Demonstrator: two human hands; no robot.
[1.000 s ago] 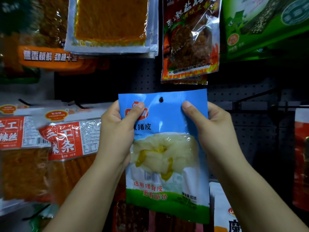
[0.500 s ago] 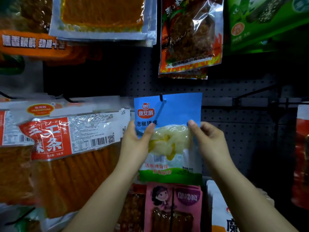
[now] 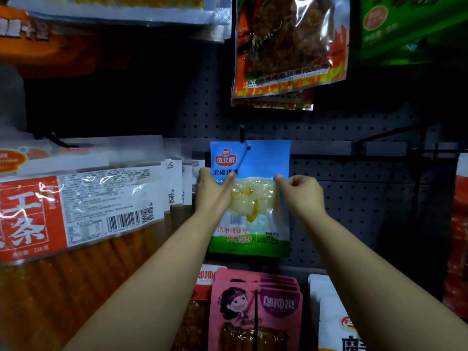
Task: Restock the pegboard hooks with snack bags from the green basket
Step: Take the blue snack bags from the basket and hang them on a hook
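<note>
A blue snack bag with a clear window of pale pickled pieces and a green bottom band hangs against the dark pegboard. A black hook passes through the hole near its top edge. My left hand pinches the bag's left edge, thumb on the front. My right hand pinches its right edge with curled fingers. The green basket is out of view.
Large orange-and-red stick-snack bags hang close on the left. A red flame-print bag and a green bag hang above. Pink bags and a white bag hang below. A bare hook arm juts out at right.
The bag moved away from me onto the hook and back along it toward the pegboard. Both hands slid from its top corners down to its side edges.
</note>
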